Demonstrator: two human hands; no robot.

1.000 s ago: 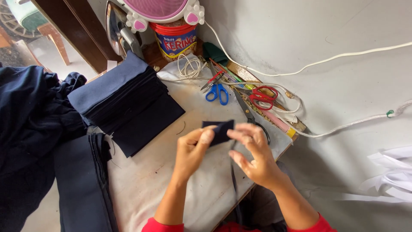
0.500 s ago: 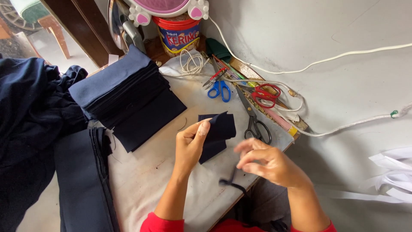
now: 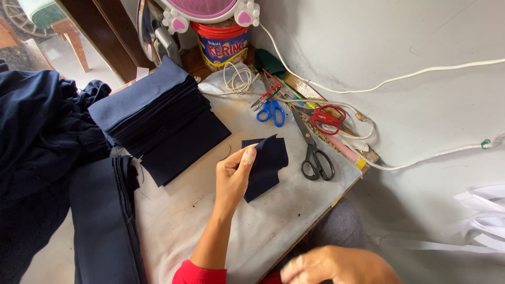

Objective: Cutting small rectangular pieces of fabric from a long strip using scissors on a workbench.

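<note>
My left hand pinches a small dark navy fabric piece by its left edge and holds it against the white work table. My right hand is low at the bottom of the head view, off the table edge, blurred, with nothing visible in it. Just right of the fabric piece lie black scissors.
A tall stack of navy fabric pieces sits at the table's left, with folded navy cloth beside it. Blue scissors, red scissors, a coiled cord, a red tin and white cables line the far edge.
My right hand has let go of the fabric piece and dropped toward me, below the table edge. The left hand keeps the piece, now lying flatter on the table.
</note>
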